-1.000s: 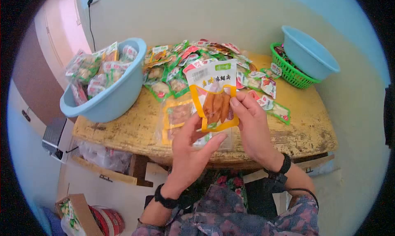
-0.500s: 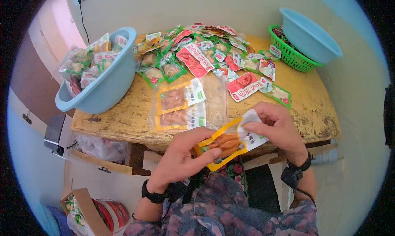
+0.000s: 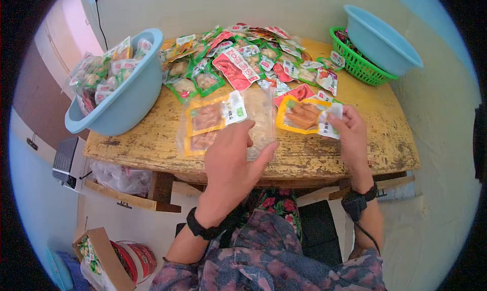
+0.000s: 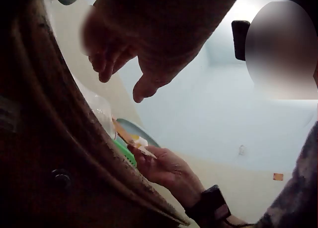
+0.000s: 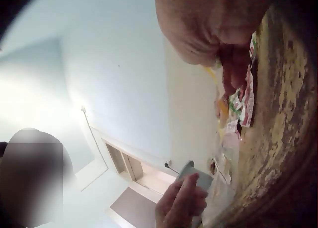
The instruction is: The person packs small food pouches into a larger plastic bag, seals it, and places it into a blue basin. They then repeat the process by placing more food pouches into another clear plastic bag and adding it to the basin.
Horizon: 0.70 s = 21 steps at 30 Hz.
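Note:
My right hand [image 3: 353,139] pinches the white end of a yellow-edged snack packet [image 3: 303,116], clear-windowed with brown pieces inside. The packet is level, low over the right part of the table, overlapping a red packet [image 3: 300,91] in the head view. My left hand [image 3: 231,151] holds nothing; its thumb and fingers are spread apart over the front of a clear plastic bag [image 3: 262,111]. On the bag's left half lie two similar yellow-edged packets, the upper one [image 3: 207,116] in plain sight and the lower one [image 3: 199,143] partly behind my left hand.
A heap of mixed snack packets [image 3: 236,67] covers the back of the worn yellow table [image 3: 127,151]. At left stands a blue basin [image 3: 133,100] full of packets; at right, a green basket [image 3: 373,76] with another blue basin [image 3: 380,35] leaning on it. A drawer [image 3: 122,199] juts out below.
The yellow-edged packet was raised upright in both hands, then lowered and turned flat. My left hand has let go of it, and my right hand has carried it forward and right.

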Motion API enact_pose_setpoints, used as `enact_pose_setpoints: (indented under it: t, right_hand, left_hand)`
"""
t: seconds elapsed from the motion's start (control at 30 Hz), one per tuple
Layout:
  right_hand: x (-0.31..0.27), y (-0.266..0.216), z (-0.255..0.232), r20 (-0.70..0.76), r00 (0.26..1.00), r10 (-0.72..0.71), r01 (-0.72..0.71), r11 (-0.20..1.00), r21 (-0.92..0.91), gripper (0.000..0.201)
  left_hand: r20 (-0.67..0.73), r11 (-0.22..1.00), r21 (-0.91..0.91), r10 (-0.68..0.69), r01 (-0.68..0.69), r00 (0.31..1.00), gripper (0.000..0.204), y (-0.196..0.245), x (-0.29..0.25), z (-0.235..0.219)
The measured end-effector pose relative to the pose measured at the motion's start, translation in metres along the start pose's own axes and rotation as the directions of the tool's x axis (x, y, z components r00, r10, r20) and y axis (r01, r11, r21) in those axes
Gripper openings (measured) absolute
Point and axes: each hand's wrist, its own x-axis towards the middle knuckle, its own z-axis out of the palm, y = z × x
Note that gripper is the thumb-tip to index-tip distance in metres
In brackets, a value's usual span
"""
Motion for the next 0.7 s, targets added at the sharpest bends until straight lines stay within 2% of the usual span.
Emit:
enact_pose_setpoints:
  t: [0.07, 0.2, 0.4, 0.5, 0.57, 0.7]
  right_hand:
    - [0.002, 0.004, 0.01, 0.047, 0.998, -0.032, 0.033, 0.999, -0.012, 0.017]
    - [-0.004, -0.007, 0.031, 0.146, 0.989, 0.02, -0.024, 0.999, 0.021, 0.014]
    - [-0.007, -0.007, 0.04, 0.161, 0.985, 0.054, -0.061, 0.997, 0.039, 0.015]
    - [-0.006, -0.001, 0.047, 0.164, 0.987, 0.001, 0.004, 1.0, -0.028, 0.016]
    - [-0.01, -0.007, 0.057, 0.207, 0.977, 0.044, -0.051, 0.998, 0.026, 0.015]
    - [-0.013, -0.013, 0.076, 0.331, 0.934, 0.133, -0.159, 0.986, 0.053, 0.022]
  left_hand:
    - [0.01, 0.997, 0.067, 0.03, -0.03, 1.0, 0.048, 0.002, 0.005, 0.006]
    - [0.046, 0.992, 0.122, 0.008, -0.013, 0.999, 0.037, 0.002, 0.009, 0.016]
    - [0.022, 0.994, 0.105, -0.001, -0.001, 1.0, 0.014, -0.014, 0.006, 0.018]
    - [0.024, 0.997, 0.071, 0.002, -0.004, 1.0, 0.01, 0.0, 0.006, 0.008]
    - [0.004, 0.998, 0.027, 0.053, -0.053, 0.999, 0.01, 0.007, 0.006, 0.01]
    - [-0.013, 0.996, -0.058, 0.069, -0.069, 0.998, 0.01, 0.009, 0.003, 0.02]
